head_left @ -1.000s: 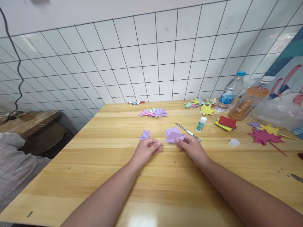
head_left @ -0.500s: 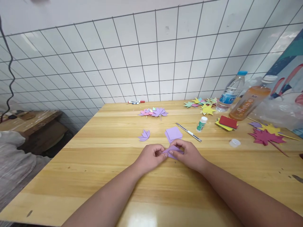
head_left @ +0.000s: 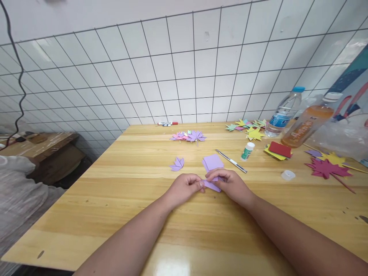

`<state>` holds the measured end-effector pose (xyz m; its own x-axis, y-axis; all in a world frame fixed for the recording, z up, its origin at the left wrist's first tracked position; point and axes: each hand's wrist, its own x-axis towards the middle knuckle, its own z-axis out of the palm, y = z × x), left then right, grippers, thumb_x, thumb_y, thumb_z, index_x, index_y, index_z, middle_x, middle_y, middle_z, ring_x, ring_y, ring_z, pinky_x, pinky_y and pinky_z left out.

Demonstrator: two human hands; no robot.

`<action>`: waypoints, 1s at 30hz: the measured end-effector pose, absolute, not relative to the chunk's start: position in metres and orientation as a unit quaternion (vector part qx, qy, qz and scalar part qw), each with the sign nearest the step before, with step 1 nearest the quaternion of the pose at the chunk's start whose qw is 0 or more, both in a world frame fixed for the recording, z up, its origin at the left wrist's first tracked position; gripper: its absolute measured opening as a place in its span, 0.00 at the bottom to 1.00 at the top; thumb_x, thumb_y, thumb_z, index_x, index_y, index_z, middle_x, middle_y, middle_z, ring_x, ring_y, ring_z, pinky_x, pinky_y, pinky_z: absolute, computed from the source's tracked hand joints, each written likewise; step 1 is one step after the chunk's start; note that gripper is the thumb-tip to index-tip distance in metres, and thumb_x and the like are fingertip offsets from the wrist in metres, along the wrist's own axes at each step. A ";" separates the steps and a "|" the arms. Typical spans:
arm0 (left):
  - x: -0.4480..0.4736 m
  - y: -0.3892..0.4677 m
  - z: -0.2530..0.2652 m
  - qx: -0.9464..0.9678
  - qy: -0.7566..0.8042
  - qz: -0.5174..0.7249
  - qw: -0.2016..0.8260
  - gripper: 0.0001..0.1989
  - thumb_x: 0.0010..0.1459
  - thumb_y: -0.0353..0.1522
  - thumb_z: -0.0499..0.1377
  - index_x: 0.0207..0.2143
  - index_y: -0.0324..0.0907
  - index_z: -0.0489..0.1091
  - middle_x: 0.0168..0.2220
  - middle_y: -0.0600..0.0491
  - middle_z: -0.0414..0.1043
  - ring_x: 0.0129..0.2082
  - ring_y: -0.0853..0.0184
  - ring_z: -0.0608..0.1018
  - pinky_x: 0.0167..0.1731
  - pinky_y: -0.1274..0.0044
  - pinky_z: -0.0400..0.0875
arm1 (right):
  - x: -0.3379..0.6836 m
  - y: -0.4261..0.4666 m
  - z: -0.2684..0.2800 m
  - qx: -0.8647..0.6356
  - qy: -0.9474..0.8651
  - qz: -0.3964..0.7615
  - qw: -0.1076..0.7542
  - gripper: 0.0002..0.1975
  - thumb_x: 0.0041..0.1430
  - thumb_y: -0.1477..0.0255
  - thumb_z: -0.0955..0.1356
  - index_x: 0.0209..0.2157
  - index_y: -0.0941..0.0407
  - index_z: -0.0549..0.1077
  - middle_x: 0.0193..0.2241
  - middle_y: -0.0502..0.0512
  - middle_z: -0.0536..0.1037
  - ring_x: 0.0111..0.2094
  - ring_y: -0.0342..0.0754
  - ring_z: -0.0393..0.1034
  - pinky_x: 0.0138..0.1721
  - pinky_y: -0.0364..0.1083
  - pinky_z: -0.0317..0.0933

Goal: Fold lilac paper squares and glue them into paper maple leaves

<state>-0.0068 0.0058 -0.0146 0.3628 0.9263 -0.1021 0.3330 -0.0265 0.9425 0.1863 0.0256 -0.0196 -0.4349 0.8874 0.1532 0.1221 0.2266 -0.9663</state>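
Paper stack (head_left: 212,161) lies left of the knife (head_left: 231,161).

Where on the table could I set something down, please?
Bare table lies between its left edge and the left hand, and between the forearms. Beyond and right of the right hand is crowded: purple sheets, cutter, glue stick, red paper, bottles, red leaf.

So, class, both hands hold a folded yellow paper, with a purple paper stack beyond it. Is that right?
Not quite: the head view shows the folded paper is purple, not yellow. The left hand and right hand do hold it, with the purple paper stack beyond.
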 end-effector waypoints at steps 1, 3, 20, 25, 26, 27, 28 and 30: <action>-0.007 0.006 -0.014 0.652 0.477 0.295 0.510 0.15 0.53 0.41 0.55 0.28 0.38 0.73 0.28 0.50 0.75 0.30 0.67 0.73 0.33 0.79 0.64 | 0.187 0.026 -0.020 -0.373 -0.679 0.504 0.382 0.06 0.51 0.72 0.65 0.27 0.54 0.75 0.37 0.55 0.75 0.42 0.49 0.68 0.41 0.47 0.62; -0.009 0.008 -0.013 0.653 0.463 0.293 0.522 0.15 0.53 0.41 0.55 0.28 0.37 0.73 0.30 0.49 0.76 0.32 0.66 0.74 0.35 0.78 0.65 | 0.189 0.027 -0.021 -0.375 -0.682 0.504 0.375 0.07 0.50 0.74 0.65 0.26 0.55 0.76 0.38 0.55 0.75 0.42 0.49 0.68 0.41 0.47 0.61; -0.013 0.010 -0.011 0.638 0.453 0.284 0.554 0.15 0.51 0.42 0.58 0.29 0.38 0.72 0.30 0.50 0.76 0.32 0.67 0.73 0.37 0.78 0.64 | 0.188 0.027 -0.018 -0.375 -0.664 0.545 0.348 0.08 0.46 0.77 0.63 0.24 0.56 0.74 0.35 0.53 0.76 0.37 0.47 0.69 0.35 0.43 0.61; -0.014 0.011 -0.011 0.622 0.467 0.293 0.556 0.20 0.56 0.45 0.51 0.29 0.38 0.72 0.27 0.49 0.76 0.29 0.68 0.73 0.34 0.78 0.64 | 0.189 0.027 -0.019 -0.378 -0.656 0.551 0.351 0.08 0.47 0.77 0.63 0.25 0.56 0.74 0.35 0.53 0.76 0.38 0.46 0.69 0.37 0.43 0.60; -0.015 0.011 -0.011 0.620 0.466 0.291 0.560 0.21 0.56 0.45 0.51 0.29 0.38 0.72 0.27 0.49 0.76 0.28 0.68 0.73 0.33 0.78 0.64 | 0.189 0.027 -0.019 -0.375 -0.660 0.549 0.351 0.08 0.47 0.78 0.63 0.25 0.56 0.74 0.35 0.53 0.76 0.38 0.46 0.69 0.37 0.44 0.59; -0.015 0.011 -0.011 0.622 0.463 0.286 0.563 0.20 0.56 0.45 0.51 0.29 0.38 0.72 0.27 0.49 0.76 0.28 0.68 0.73 0.33 0.78 0.64 | 0.189 0.027 -0.019 -0.373 -0.664 0.546 0.350 0.08 0.47 0.78 0.63 0.25 0.56 0.74 0.34 0.53 0.76 0.38 0.46 0.69 0.38 0.44 0.59; -0.014 0.011 -0.011 0.626 0.459 0.282 0.564 0.20 0.55 0.44 0.52 0.28 0.38 0.73 0.27 0.49 0.76 0.29 0.68 0.74 0.34 0.78 0.64 | 0.189 0.026 -0.018 -0.371 -0.667 0.544 0.349 0.09 0.47 0.78 0.63 0.25 0.56 0.74 0.34 0.53 0.76 0.38 0.46 0.69 0.39 0.44 0.59; -0.014 0.011 -0.011 0.631 0.453 0.276 0.565 0.17 0.54 0.43 0.54 0.27 0.38 0.73 0.27 0.50 0.76 0.29 0.68 0.74 0.35 0.78 0.64 | 0.189 0.026 -0.017 -0.371 -0.668 0.542 0.348 0.09 0.47 0.78 0.63 0.24 0.56 0.74 0.34 0.53 0.76 0.37 0.46 0.69 0.40 0.44 0.59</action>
